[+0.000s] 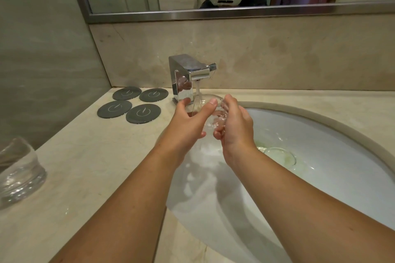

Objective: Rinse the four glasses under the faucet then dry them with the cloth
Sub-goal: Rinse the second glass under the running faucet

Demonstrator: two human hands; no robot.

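Head view: we hold one clear, wet glass (204,102) tipped sideways under the running faucet (188,70), above the sink (320,134). Our left hand (189,123) and right hand (234,128) both grip it. We judge this the rinsing step; next likely turning it carefully, since wet glass slips.

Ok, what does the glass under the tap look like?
The glass is clear, so its full shape is hard to make out. It looks tipped sideways above the sink, right under the faucet, and a thin stream of water runs onto it. The left hand holds one side and the right hand curls round the other.
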